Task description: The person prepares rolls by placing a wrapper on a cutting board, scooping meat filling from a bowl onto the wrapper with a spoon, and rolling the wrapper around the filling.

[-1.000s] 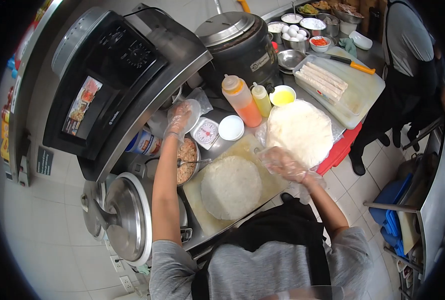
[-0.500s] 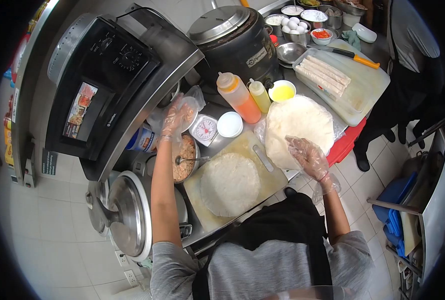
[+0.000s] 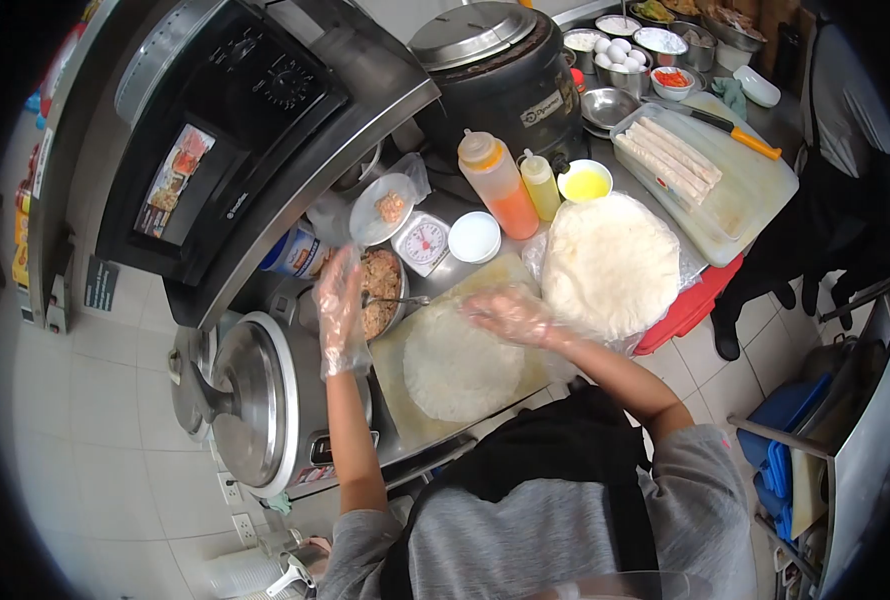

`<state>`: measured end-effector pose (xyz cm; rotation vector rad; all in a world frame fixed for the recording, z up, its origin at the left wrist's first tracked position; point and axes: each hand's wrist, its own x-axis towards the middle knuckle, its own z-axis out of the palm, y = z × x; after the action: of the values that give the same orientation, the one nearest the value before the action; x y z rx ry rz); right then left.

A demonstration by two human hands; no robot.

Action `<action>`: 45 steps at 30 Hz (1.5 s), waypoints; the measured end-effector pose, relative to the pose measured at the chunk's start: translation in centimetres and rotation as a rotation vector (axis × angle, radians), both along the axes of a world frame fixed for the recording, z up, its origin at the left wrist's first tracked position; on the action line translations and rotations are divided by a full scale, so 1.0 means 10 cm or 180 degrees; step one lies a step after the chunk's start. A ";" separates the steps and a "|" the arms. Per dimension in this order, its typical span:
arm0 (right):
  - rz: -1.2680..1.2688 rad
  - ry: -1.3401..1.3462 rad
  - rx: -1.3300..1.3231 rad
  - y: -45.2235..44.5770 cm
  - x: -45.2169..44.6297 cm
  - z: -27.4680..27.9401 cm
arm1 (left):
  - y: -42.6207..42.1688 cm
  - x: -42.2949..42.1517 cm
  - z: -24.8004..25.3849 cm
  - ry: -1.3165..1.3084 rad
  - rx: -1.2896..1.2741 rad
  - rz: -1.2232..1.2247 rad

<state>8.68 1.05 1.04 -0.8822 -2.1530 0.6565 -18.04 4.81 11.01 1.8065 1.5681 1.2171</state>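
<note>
My left hand (image 3: 339,305), in a clear plastic glove, is beside the left rim of a metal bowl of minced filling (image 3: 381,272). Its fingers look stretched out and hold nothing visible; whether they touch the rim I cannot tell. My right hand (image 3: 510,314), also gloved and slightly blurred, hovers over the far edge of a thin round wrapper (image 3: 462,370), fingers extended towards a spoon (image 3: 405,300) resting in the bowl. Under the wrapper lies a cutting board (image 3: 405,425). A dish (image 3: 367,226) with a little filling stands by a kitchen scale (image 3: 426,243).
Right of the board is a stack of round wrappers (image 3: 610,265). Behind stand an orange squeeze bottle (image 3: 505,190), a yellow one (image 3: 540,185) and a bowl of yellow liquid (image 3: 585,182). Rolls (image 3: 670,160) and a knife (image 3: 755,140) lie back right. Another person (image 3: 845,120) stands there.
My left hand has let go of the dish and come down towards me, beside the filling bowl. My right hand has moved left from the wrapper stack to over the board.
</note>
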 end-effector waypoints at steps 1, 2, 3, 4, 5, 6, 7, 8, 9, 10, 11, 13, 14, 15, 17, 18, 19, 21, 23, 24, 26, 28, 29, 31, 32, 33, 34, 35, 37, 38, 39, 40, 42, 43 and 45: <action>-0.0016 -0.0153 -0.0114 0.06 -0.13 0.05 | -0.10 -0.06 -0.12 -0.0102 0.0038 0.0013; -0.0023 -0.0308 -0.0218 0.13 -0.27 0.12 | -0.17 -0.15 -0.27 -0.0205 0.0084 0.0036; -0.0018 -0.0466 -0.0314 0.21 -0.41 0.17 | -0.18 -0.33 -0.53 -0.0245 0.0152 0.0181; -0.0070 -0.0545 -0.0088 0.32 -0.56 0.16 | -0.29 -0.36 -0.60 0.0007 0.0120 0.0446; -0.0117 -0.0620 0.0143 0.46 -0.73 0.11 | -0.39 -0.35 -0.68 0.0255 0.0082 0.0717; -0.0167 -0.0690 0.0381 0.58 -0.90 0.06 | -0.46 -0.37 -0.78 0.0433 0.0154 0.0860; -0.0103 -0.0854 0.0417 0.68 -1.03 0.05 | -0.51 -0.38 -0.90 0.0609 0.0223 0.0999; -0.0046 -0.1020 0.0456 0.77 -1.16 0.03 | -0.56 -0.35 -0.96 0.0782 0.0287 0.1133; 0.0003 -0.1186 0.0498 0.82 -1.29 0.01 | -0.62 -0.32 -1.01 0.0856 0.0358 0.1266; -0.0062 -0.1421 0.0506 0.84 -1.42 0.02 | -0.67 -0.25 -1.03 0.0932 0.0431 0.1395; -0.0055 -0.1448 0.0565 0.84 -1.50 0.02 | -0.72 -0.22 -1.04 0.1007 0.0507 0.1521; -0.0059 -0.1505 0.0699 0.85 -1.63 0.02 | -0.76 -0.23 -1.14 0.1240 0.0726 0.1538; 0.0052 -0.1555 0.0697 0.90 -1.71 0.00 | -0.76 -0.23 -1.19 0.1392 0.0856 0.1564; 0.0060 -0.1702 0.0689 0.95 -1.79 0.01 | -0.73 -0.24 -1.24 0.1541 0.0988 0.1589; 0.0083 -0.2006 0.0623 0.96 -1.92 0.01 | -0.72 -0.23 -1.34 0.1582 0.0946 0.1735; 0.0058 -0.1997 0.0681 0.97 -1.97 -0.02 | -0.71 -0.24 -1.38 0.1581 0.0978 0.1736; 0.0056 -0.2070 0.0721 1.00 -2.01 -0.08 | -0.69 -0.25 -1.40 0.1585 0.1016 0.1733; 0.0049 -0.2207 0.0782 1.03 -2.05 -0.18 | -0.67 -0.29 -1.45 0.1516 0.1072 0.1701; 0.0074 -0.2140 0.1067 1.02 -2.00 -0.15 | -0.67 -0.33 -1.50 0.1498 0.1108 0.1665; 0.0089 -0.2106 0.1202 1.01 -1.95 -0.13 | -0.66 -0.35 -1.53 0.1508 0.1132 0.1651; -0.0056 -0.1785 0.1485 0.99 -1.82 -0.03 | -0.64 -0.38 -1.53 0.1509 0.1149 0.1630; -0.0203 -0.1659 0.1495 0.90 -1.64 0.12 | -0.65 -0.38 -1.55 0.1484 0.1100 0.1620; -0.0296 -0.1689 0.1374 0.83 -1.53 0.25 | -0.65 -0.38 -1.56 0.1447 0.1169 0.1555; -0.0418 -0.1746 0.1214 0.81 -1.44 0.29 | -0.62 -0.40 -1.56 0.1396 0.1326 0.1419; -0.0445 -0.1770 0.1169 0.79 -1.42 0.26 | -0.62 -0.41 -1.56 0.1448 0.1314 0.1477; -0.0479 -0.1790 0.1122 0.79 -1.43 0.24 | -0.61 -0.41 -1.56 0.1503 0.1305 0.1527; -0.0513 -0.1761 0.1052 0.78 -1.45 0.24 | -0.63 -0.41 -1.58 0.1556 0.1280 0.1573; -0.0536 -0.1745 0.0968 0.77 -1.45 0.22 | -0.64 -0.43 -1.61 0.1547 0.1229 0.1500; -0.0521 -0.1776 0.0912 0.74 -1.44 0.18 | -0.62 -0.51 -1.69 0.1519 0.1118 0.1364; -0.0482 -0.1812 0.0941 0.72 -1.44 0.17 | -0.59 -0.58 -1.83 0.1197 0.0951 0.1245; -0.0440 -0.1844 0.0973 0.70 -1.44 0.17 | -0.55 -0.67 -1.97 0.0877 0.0788 0.1130; -0.0385 -0.1864 0.0947 0.67 -1.44 0.20 | -0.55 -0.68 -1.99 0.0663 0.0668 0.1040; -0.0269 -0.1900 0.0896 0.62 -1.42 0.26 | -0.55 -0.71 -2.03 0.0345 0.0476 0.0898; -0.0202 -0.1847 0.0897 0.65 -1.42 0.20 | -0.55 -0.71 -2.01 0.0367 0.0611 0.0910; -0.0083 -0.1738 0.0907 0.75 -1.39 0.08 | -0.54 -0.72 -1.96 0.0419 0.0879 0.0939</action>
<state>-5.26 8.58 1.80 -1.0101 -2.6214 0.0825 -25.22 -0.63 -8.58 1.9032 1.8696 1.5416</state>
